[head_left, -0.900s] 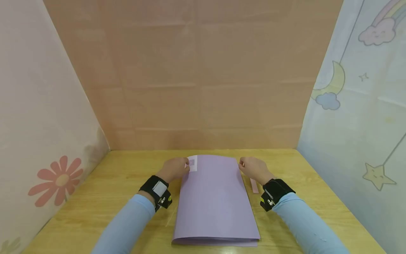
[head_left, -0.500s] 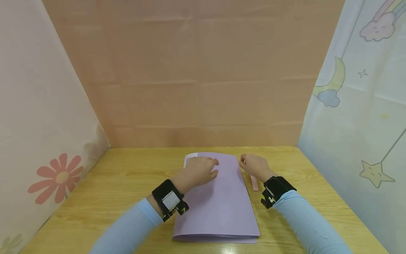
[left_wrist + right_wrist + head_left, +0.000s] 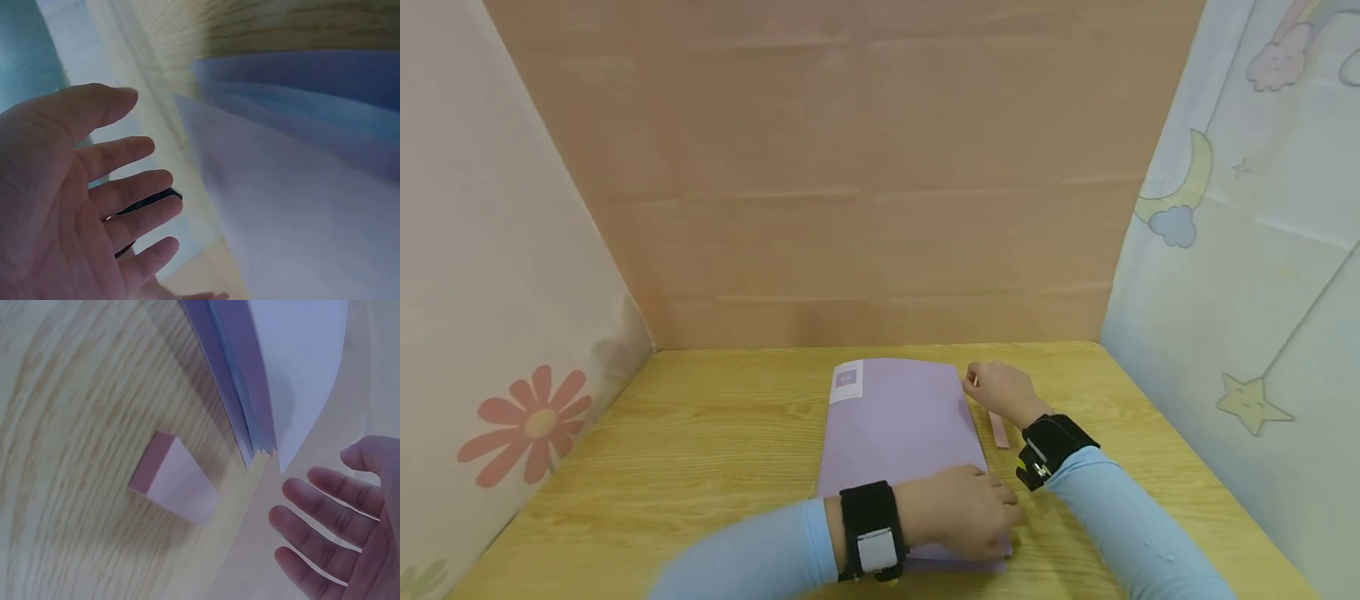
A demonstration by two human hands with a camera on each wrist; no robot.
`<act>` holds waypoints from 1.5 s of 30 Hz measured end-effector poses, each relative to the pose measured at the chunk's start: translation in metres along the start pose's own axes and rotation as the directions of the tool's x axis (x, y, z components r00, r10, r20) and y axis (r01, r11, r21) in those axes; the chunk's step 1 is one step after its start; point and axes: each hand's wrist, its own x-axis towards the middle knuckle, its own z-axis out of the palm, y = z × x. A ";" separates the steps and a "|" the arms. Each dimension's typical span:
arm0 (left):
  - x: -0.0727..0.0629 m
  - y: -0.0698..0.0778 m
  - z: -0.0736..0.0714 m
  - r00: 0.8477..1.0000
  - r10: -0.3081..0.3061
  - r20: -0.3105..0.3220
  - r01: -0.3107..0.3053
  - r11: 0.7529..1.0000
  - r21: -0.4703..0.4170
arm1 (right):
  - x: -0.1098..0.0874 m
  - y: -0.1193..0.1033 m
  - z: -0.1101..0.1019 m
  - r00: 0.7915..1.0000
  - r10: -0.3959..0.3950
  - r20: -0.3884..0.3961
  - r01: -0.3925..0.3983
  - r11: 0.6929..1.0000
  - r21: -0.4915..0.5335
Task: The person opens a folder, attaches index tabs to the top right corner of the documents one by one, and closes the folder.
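A purple folder (image 3: 895,425) lies on the table, with a white label (image 3: 847,381) at its far left corner. Over its near right corner reaches my left hand (image 3: 958,508). In the left wrist view its fingers (image 3: 134,190) are apart and relaxed beside the folder's corner, holding nothing. My right hand (image 3: 1006,392) is by the far right corner. The right wrist view shows its fingers (image 3: 319,534) loosely bent, nothing between them, a little off the folder's parted edges (image 3: 250,394). Just below that hand lies a pink block (image 3: 181,484).
The wooden table (image 3: 722,433) ends at a tan back wall (image 3: 865,208). A wall with a flower print (image 3: 540,423) stands on the left and one with moon and star prints (image 3: 1255,404) on the right.
My left hand has left the far left corner and crossed over the folder to its near right corner, uncovering the label. The right hand has hardly moved.
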 end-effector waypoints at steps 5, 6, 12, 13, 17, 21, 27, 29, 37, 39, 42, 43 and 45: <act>0.010 0.003 0.007 0.996 0.001 0.094 0.002 1.000 -0.031 | 0.000 0.000 0.001 1.000 0.004 0.006 -0.004 1.000 0.001; 0.012 0.003 0.009 0.994 -0.008 0.108 0.012 0.999 -0.035 | 0.000 0.000 0.001 1.000 0.002 0.006 -0.002 1.000 0.003; 0.015 0.002 0.012 0.989 -0.013 0.149 0.017 1.000 -0.024 | -0.001 -0.002 0.003 1.000 0.003 0.016 -0.004 1.000 0.018; 0.015 0.002 0.012 0.988 -0.009 0.151 0.011 1.000 -0.015 | -0.001 -0.003 0.003 1.000 0.008 0.017 -0.008 1.000 0.019; 0.015 0.000 0.011 0.987 0.000 0.159 0.001 1.000 -0.003 | -0.002 -0.002 0.002 1.000 -0.002 0.006 0.002 1.000 0.013; 0.015 -0.003 0.008 0.987 0.012 0.158 -0.010 1.000 -0.009 | -0.003 -0.003 0.001 1.000 -0.011 -0.003 0.011 1.000 0.011; 0.007 -0.013 -0.007 0.993 0.017 0.114 -0.018 1.000 0.010 | -0.004 -0.002 -0.001 1.000 0.002 0.004 -0.002 1.000 0.016; 0.002 -0.018 -0.016 0.996 -0.004 0.086 0.003 1.000 0.016 | -0.003 0.000 -0.001 1.000 0.015 0.000 -0.015 1.000 0.015; -0.037 -0.042 -0.058 0.991 -0.036 -0.130 0.040 0.999 0.030 | 0.001 0.007 -0.003 0.998 0.059 -0.006 -0.059 0.998 -0.016; -0.050 -0.048 -0.068 0.984 -0.053 -0.170 0.057 0.998 0.016 | 0.002 0.007 -0.004 0.998 0.056 -0.007 -0.056 0.998 -0.017; -0.073 -0.058 -0.082 0.973 -0.101 -0.206 0.096 0.995 -0.030 | 0.002 0.007 -0.004 0.999 0.045 -0.005 -0.045 0.999 -0.008; -0.081 -0.061 -0.086 0.969 -0.115 -0.221 0.105 0.993 -0.055 | 0.002 0.006 -0.004 0.999 0.039 -0.005 -0.039 0.999 -0.007; -0.098 -0.068 -0.093 0.959 -0.138 -0.249 0.114 0.988 -0.106 | 0.002 0.005 -0.004 0.999 0.039 -0.001 -0.039 0.999 -0.010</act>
